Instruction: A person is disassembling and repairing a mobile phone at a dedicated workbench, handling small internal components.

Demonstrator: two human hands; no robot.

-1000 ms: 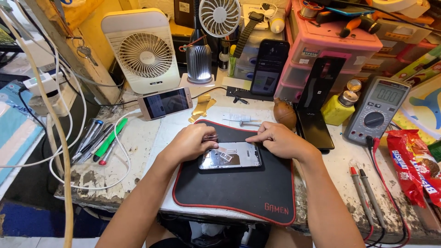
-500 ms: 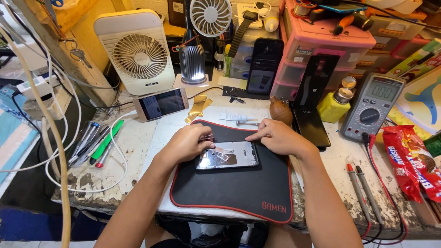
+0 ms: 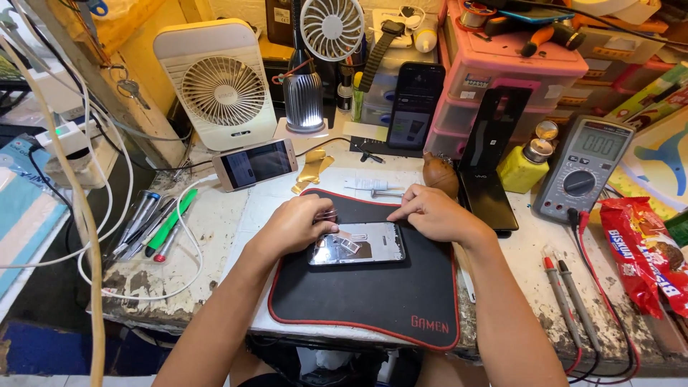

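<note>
L hand and R hand rested on an opened phone, fingers curled, pressing, not gripping. Phone lay on black mat w/ red edge.

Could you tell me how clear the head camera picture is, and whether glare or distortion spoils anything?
Head view: sharp and evenly lit; the opened phone between the left hand and right hand reflects light, hiding some detail; wide-lens bending curves the bench edges.
</note>
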